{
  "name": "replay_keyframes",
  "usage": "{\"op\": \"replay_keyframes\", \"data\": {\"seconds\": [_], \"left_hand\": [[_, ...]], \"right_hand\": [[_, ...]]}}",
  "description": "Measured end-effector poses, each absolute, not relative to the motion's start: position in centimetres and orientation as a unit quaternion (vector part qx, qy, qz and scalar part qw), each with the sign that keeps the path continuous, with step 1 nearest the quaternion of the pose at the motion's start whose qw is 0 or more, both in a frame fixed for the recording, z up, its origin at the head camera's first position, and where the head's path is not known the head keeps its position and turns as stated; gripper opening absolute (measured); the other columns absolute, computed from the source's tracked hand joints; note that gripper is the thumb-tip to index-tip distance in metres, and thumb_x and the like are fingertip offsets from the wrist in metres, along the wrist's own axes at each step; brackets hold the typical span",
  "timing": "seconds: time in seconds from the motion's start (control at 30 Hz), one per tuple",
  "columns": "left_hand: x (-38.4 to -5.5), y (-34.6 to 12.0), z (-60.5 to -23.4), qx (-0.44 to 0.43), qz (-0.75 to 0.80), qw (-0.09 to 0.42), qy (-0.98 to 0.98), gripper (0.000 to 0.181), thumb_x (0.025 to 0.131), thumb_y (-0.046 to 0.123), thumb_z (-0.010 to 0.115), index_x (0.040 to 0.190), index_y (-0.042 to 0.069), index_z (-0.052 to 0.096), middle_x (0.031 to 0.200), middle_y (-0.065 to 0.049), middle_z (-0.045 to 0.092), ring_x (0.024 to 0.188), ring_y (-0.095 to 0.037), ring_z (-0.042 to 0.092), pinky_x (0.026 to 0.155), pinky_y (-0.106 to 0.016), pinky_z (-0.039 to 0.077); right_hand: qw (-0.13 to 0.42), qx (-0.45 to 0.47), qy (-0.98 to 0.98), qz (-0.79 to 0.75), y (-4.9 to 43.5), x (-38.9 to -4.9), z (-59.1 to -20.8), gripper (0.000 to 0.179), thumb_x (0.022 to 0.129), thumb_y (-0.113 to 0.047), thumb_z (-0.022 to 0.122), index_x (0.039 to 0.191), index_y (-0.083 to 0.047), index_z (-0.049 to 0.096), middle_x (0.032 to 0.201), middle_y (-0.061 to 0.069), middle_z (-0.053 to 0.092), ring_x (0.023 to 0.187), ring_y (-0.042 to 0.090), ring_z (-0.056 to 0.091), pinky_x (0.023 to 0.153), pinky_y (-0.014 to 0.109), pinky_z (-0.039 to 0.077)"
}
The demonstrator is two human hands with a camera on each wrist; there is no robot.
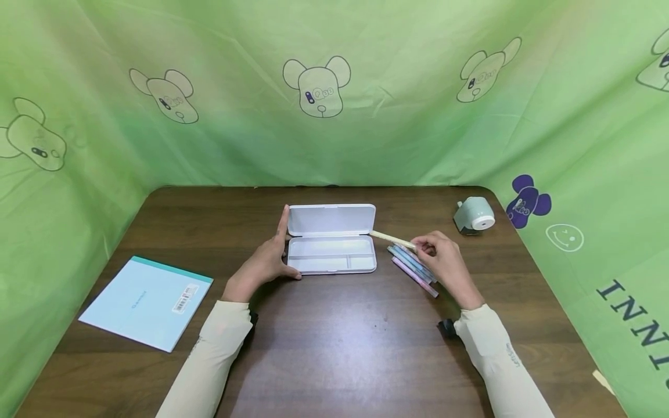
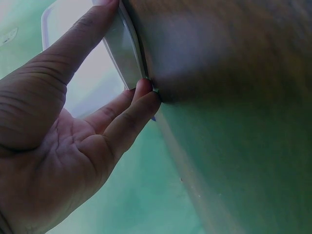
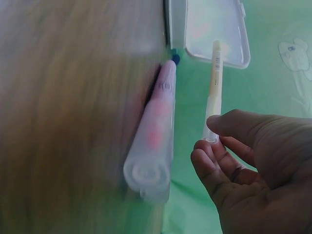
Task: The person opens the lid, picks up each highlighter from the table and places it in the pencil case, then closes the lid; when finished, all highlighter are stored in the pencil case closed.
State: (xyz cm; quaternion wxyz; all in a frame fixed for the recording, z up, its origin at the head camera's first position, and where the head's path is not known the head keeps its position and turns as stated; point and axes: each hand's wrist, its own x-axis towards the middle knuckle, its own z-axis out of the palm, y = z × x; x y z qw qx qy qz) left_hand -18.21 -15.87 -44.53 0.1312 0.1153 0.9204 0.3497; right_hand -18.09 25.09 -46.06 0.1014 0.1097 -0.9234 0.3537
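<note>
Head view shows the right hand (image 1: 441, 257) pinching a cream pen (image 1: 389, 237) between thumb and fingertips, close to one end. The pen's free length reaches away from those fingertips toward the pencil case (image 1: 313, 248); whether its far tip touches the case, I cannot tell. Just under and beside the same fingers lies a small bunch of pens (image 1: 413, 264) on the table (image 1: 334, 354). In the right wrist view, the pinched end looks translucent, and the barrel beyond the thumb is cream with a printed label.

The left hand (image 1: 263, 260) has thumb and fingers spread apart, braced about the case's near end: the thumb lies by its front corner, the index finger straight along the side of the raised lid (image 1: 331, 220).

The pen is probably light, stiff and rather slippery, being smooth and round, so a pinch so near its end may let it pivot; nearer mid-barrel would steady it. The case looks like thin, hard plastic, light enough to slide if nudged. It is best held by its rigid base walls beside the left fingers, as the hinged lid could swing and its hinge seems the fragile part.
</note>
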Motion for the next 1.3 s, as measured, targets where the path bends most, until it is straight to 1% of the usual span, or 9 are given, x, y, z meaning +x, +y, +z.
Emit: {"op": "replay_keyframes", "data": {"seconds": [0.2,0.33,0.6,0.83,1.07,1.3], "left_hand": [[-18.1,-15.9,-44.4,0.11,0.353,0.136,0.919,0.161,0.079,0.015,0.101,0.167,0.03,-0.033,0.16,-0.028,0.05,0.127,-0.044,0.063,0.111,-0.06,0.047],[-18.2,-15.8,-44.5,0.108,0.353,0.139,0.919,0.161,0.079,0.014,0.101,0.167,0.031,-0.034,0.16,-0.027,0.05,0.124,-0.043,0.065,0.11,-0.059,0.048],[-18.3,-15.9,-44.6,0.111,0.355,0.132,0.919,0.161,0.078,0.014,0.101,0.168,0.028,-0.032,0.157,-0.028,0.053,0.12,-0.041,0.065,0.108,-0.058,0.05],[-18.2,-16.0,-44.6,0.109,0.355,0.133,0.919,0.161,0.079,0.013,0.101,0.168,0.029,-0.032,0.159,-0.027,0.052,0.122,-0.042,0.065,0.109,-0.058,0.049],[-18.1,-15.8,-44.5,0.113,0.355,0.134,0.918,0.161,0.079,0.014,0.101,0.168,0.028,-0.032,0.16,-0.029,0.05,0.121,-0.043,0.066,0.108,-0.059,0.049],[-18.1,-15.8,-44.5,0.112,0.357,0.133,0.918,0.16,0.079,0.013,0.101,0.168,0.028,-0.032,0.16,-0.028,0.05,0.121,-0.043,0.066,0.108,-0.059,0.05]], "right_hand": [[0.088,0.117,-0.924,0.353,24.0,-18.4,-46.1,0.013,0.097,0.007,0.073,0.108,0.005,0.08,0.1,0.015,0.07,0.088,0.026,0.068,0.074,0.023,0.053],[0.086,0.125,-0.922,0.356,23.6,-18.5,-46.1,0.014,0.098,0.008,0.072,0.108,0.005,0.08,0.099,0.014,0.07,0.087,0.025,0.067,0.074,0.024,0.053],[0.07,0.135,-0.921,0.358,22.4,-18.9,-46.1,0.012,0.099,0.006,0.074,0.109,0.005,0.08,0.101,0.015,0.07,0.089,0.027,0.07,0.078,0.032,0.058],[0.069,0.147,-0.916,0.367,21.4,-19.3,-46.3,0.013,0.098,0.006,0.074,0.109,0.004,0.081,0.101,0.014,0.071,0.09,0.027,0.069,0.078,0.03,0.057],[0.054,0.151,-0.918,0.363,20.4,-19.7,-46.5,0.012,0.098,0.004,0.074,0.108,0.003,0.081,0.1,0.012,0.07,0.089,0.025,0.068,0.079,0.032,0.056],[0.041,0.164,-0.913,0.371,19.2,-20.1,-46.3,0.014,0.098,0.006,0.073,0.11,0.003,0.081,0.104,0.014,0.07,0.09,0.026,0.069,0.079,0.035,0.057]]}}
